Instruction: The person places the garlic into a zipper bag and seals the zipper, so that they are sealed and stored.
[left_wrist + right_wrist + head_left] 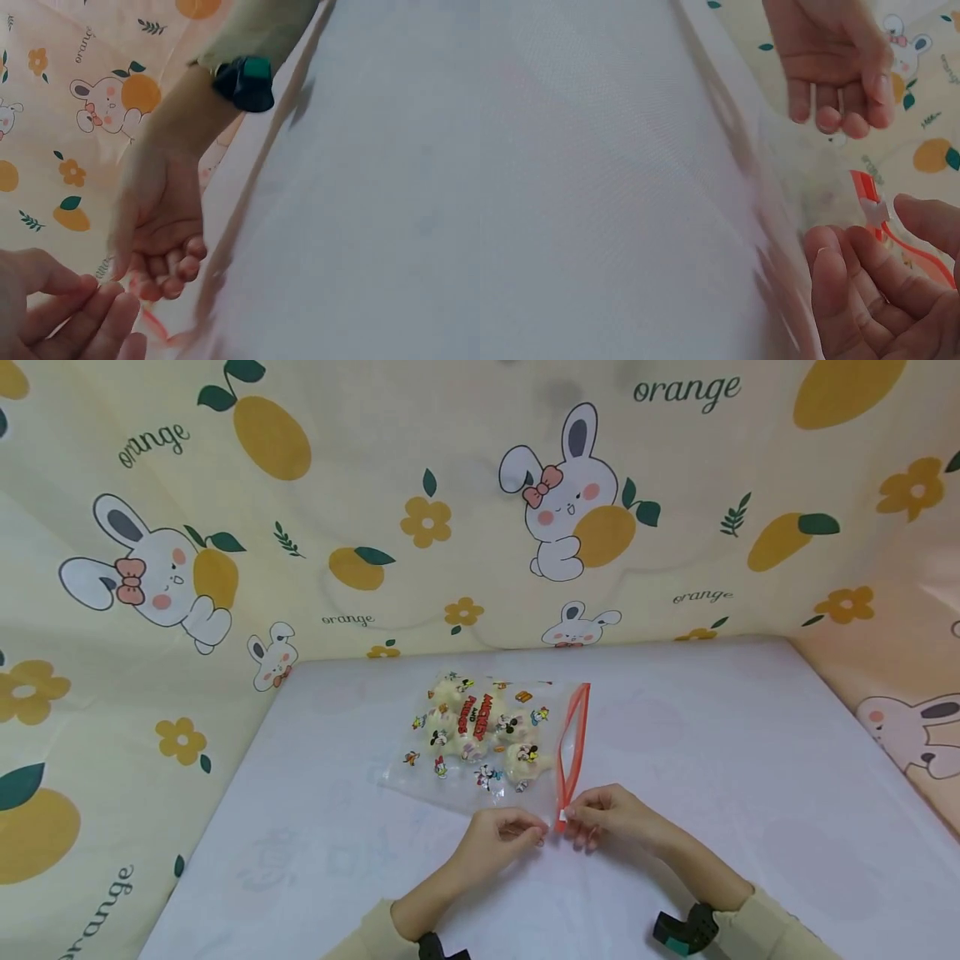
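Note:
A clear zip bag with cartoon prints and a red zip edge lies on the table, holding several pale, rounded things. Its zip gapes along the right side. A white slider sits near the zip's near end. My right hand is at that slider, its thumb and fingers apart around it in the right wrist view; whether a fingertip touches it is hard to tell. Beside the bag's near corner is my left hand, fingers loosely bent, with nothing visible in it.
The bag rests on a white-covered table. Behind and beside it hangs a cream cloth printed with rabbits and oranges. A dark band with a device is on the right wrist; another dark device is on the left.

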